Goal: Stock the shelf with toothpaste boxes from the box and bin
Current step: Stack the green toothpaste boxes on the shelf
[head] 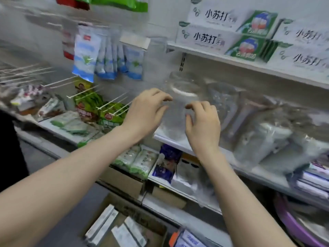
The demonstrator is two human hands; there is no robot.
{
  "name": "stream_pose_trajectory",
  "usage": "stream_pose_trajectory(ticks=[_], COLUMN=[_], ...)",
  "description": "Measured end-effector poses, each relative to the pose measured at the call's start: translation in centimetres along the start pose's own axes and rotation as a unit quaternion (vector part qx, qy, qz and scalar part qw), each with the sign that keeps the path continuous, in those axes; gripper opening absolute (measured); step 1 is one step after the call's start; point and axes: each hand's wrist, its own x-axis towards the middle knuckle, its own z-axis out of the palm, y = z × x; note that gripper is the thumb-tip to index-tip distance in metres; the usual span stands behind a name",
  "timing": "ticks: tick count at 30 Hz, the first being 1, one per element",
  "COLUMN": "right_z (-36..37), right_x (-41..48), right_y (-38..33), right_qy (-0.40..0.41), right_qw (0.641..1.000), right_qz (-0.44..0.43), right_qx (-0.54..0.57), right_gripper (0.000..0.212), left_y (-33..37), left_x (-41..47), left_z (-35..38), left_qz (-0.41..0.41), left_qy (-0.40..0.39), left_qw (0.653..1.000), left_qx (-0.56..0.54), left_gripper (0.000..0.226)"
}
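White and green toothpaste boxes point(211, 39) are stacked on the upper shelf point(249, 65) at the top right. More toothpaste boxes point(105, 223) lie in an open cardboard box point(153, 227) on the floor below. Both my hands hover in front of the middle shelf point(178, 141), where clear plastic containers point(183, 97) stand. My left hand point(147, 109) is open with curled fingers and holds nothing. My right hand point(203, 122) is also open and apart from the containers. A bin edge with packs point(187, 237) shows at the bottom.
Blue and white pouches point(85, 54) hang from pegs on the left wall. Green snack packs point(89, 102) hang below on white hooks. Bagged goods point(267, 139) fill the middle shelf on the right. A purple basin point(293, 223) sits at the lower right.
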Motion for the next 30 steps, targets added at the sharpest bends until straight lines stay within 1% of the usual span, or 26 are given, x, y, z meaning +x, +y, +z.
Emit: stream_pose_trajectory(ticks=[5, 11, 15, 20, 23, 26, 30], right_z=[6.7, 13.0, 17.5, 21.7, 24.5, 27.4, 30.7], right_x=[-6.1, -14.4, -20.6, -27.5, -31.9, -36.5, -43.2], right_y=[-5.3, -7.5, -7.0, -6.0, -4.8, -3.5, -1.6], right_qy=[-0.075, -0.183, -0.252, -0.325, -0.376, -0.426, -0.472], right_qw=[0.997, 0.982, 0.965, 0.940, 0.919, 0.894, 0.867], right_qz=[0.018, 0.039, 0.051, 0.081, 0.103, 0.128, 0.151], right_qx=[0.022, 0.025, 0.046, 0.059, 0.065, 0.058, 0.051], right_gripper=[0.022, 0.024, 0.027, 0.034, 0.036, 0.042, 0.048], left_y=[-7.4, -13.0, -15.5, -17.1, -18.4, -20.0, -21.6], left_x=[-7.5, -15.7, -21.7, -28.1, -32.1, -36.8, -43.8], left_z=[0.0, 2.0, 5.1, 9.6, 12.6, 16.0, 20.9], left_qz=[-0.036, -0.102, -0.169, -0.224, -0.268, -0.319, -0.380], left_qy=[-0.053, -0.103, -0.143, -0.193, -0.226, -0.246, -0.270], left_qw=[0.998, 0.988, 0.973, 0.953, 0.935, 0.913, 0.882], left_qx=[-0.015, -0.043, -0.060, -0.061, -0.056, -0.063, -0.069], left_gripper=[0.022, 0.021, 0.023, 0.026, 0.027, 0.030, 0.030])
